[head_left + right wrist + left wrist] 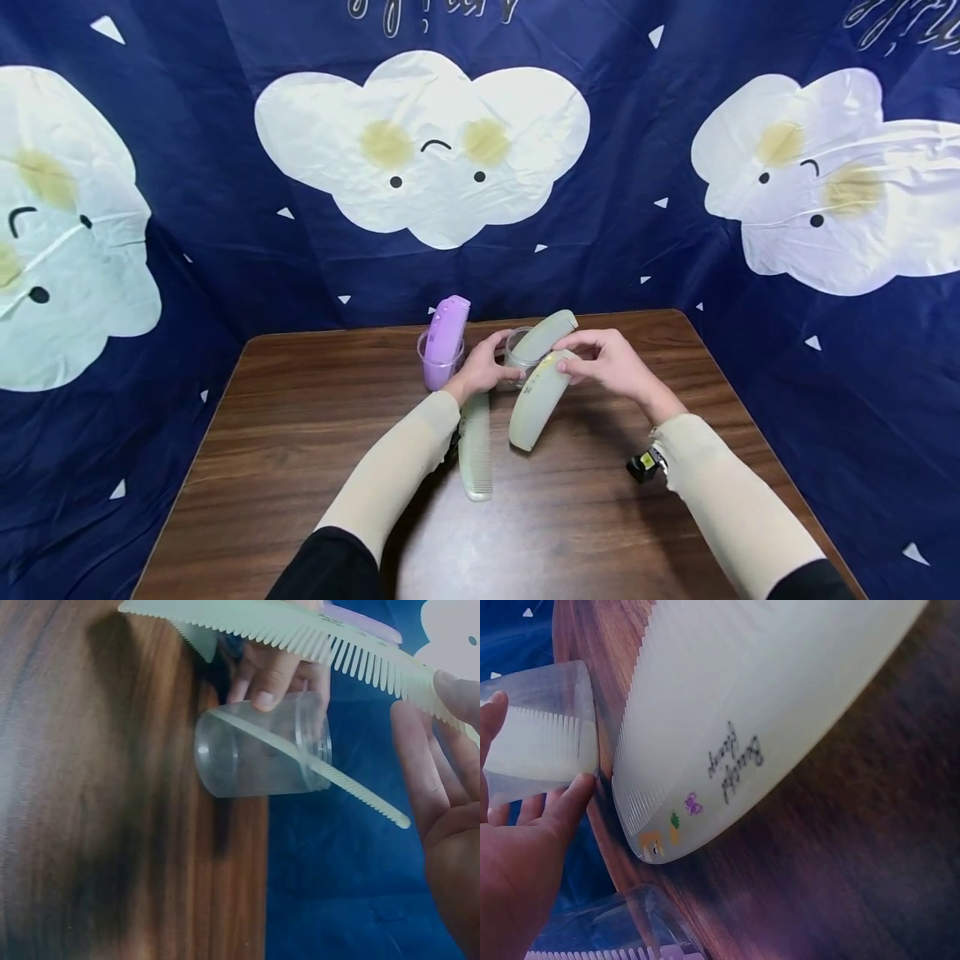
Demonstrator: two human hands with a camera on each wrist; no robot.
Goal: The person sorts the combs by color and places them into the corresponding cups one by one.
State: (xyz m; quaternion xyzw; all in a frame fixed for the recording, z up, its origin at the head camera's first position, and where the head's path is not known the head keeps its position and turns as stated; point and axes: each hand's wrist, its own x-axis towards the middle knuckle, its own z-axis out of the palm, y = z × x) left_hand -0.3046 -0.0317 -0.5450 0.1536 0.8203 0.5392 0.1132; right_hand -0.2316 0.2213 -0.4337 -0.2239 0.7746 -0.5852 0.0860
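My left hand grips a clear plastic cup at the back of the table. A pale green comb leans inside that cup, its upper end sticking out past the rim to the right. Between thumb and fingers, my right hand pinches the top end of another pale green comb. This held comb hangs slanted in front of the cup, outside it. A third pale comb, printed with small pictures and lettering in the left wrist view, lies by my left forearm.
To the left of my left hand, a purple comb stands in a second clear cup. The brown wooden table ends close behind the cups. A blue cloth with cloud prints hangs behind and at both sides.
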